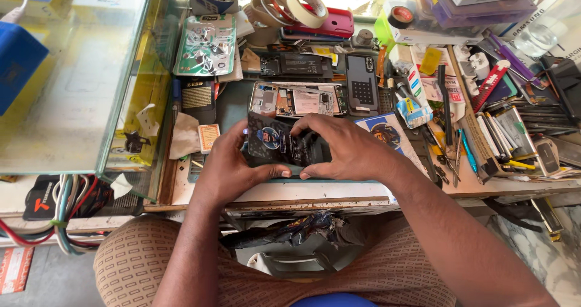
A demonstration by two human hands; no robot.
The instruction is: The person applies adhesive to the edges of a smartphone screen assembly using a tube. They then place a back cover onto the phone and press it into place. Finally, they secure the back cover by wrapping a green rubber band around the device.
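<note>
At the far left a glass display case (91,77) with yellow-edged panes stands on the table (302,192), with a bundle of coloured wires (66,216) hanging below it. Just to its right lie a silvery blister pack of small parts (207,43) and a dark rectangular battery (198,100).

The left hand (227,165) closes its grip on the left end of a dark, glossy phone back cover printed with a round picture (284,145), thumb along the near edge and fingers curled behind the far edge. The cover sits just above the front edge of the table, in the middle of the view. Its long axis runs left to right, nearly level and parallel to the table's front edge, with its printed face turned up toward the camera and tilted slightly toward the person.

The right hand (348,146) clamps the cover's right end, fingers draped over the top and thumb pressing the near edge.

Behind the hands lies an opened phone showing its inner boards (299,99), also lengthwise left to right. Farther right are a white tube (416,98), blue-handled tweezers (469,155) and a red-and-white cutter (491,83) among scattered tools.
</note>
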